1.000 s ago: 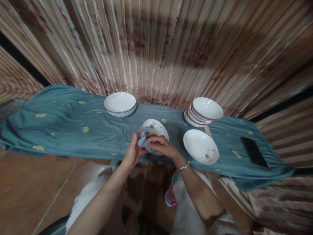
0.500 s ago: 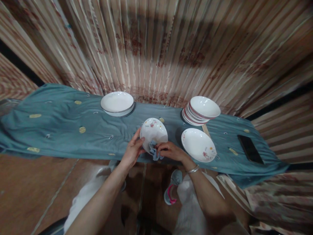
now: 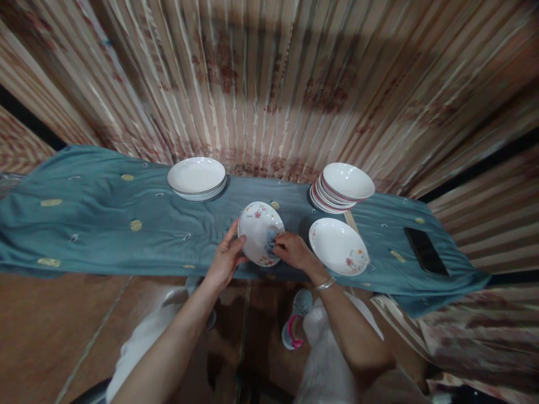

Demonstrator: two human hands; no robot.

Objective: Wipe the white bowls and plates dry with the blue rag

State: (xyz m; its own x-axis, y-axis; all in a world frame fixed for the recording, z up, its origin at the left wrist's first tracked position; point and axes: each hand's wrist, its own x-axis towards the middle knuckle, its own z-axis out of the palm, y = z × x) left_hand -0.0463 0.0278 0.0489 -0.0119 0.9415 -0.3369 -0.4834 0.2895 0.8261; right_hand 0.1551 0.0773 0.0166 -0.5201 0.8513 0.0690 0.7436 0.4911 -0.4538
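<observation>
A white plate (image 3: 255, 238) with small flowers on its rim is tilted up at the front of the table. My left hand (image 3: 226, 257) grips its left edge, thumb on the face and fingers behind. My right hand (image 3: 293, 249) pinches a crumpled light-blue cloth (image 3: 272, 240) and presses it to the right part of the plate's face. Just right of that hand, another flowered plate (image 3: 337, 246) lies on the tablecloth.
A teal tablecloth (image 3: 105, 224) covers the long narrow table. At the back left stands a stack of plates (image 3: 197, 177); at the back right, a stack of bowls (image 3: 347, 182). A black phone (image 3: 426, 251) lies far right. A pleated curtain (image 3: 252, 84) hangs behind.
My right hand has moved the cloth up from the plate's lower edge onto the right side of its face. My left hand keeps its hold on the plate. The view has shifted slightly.
</observation>
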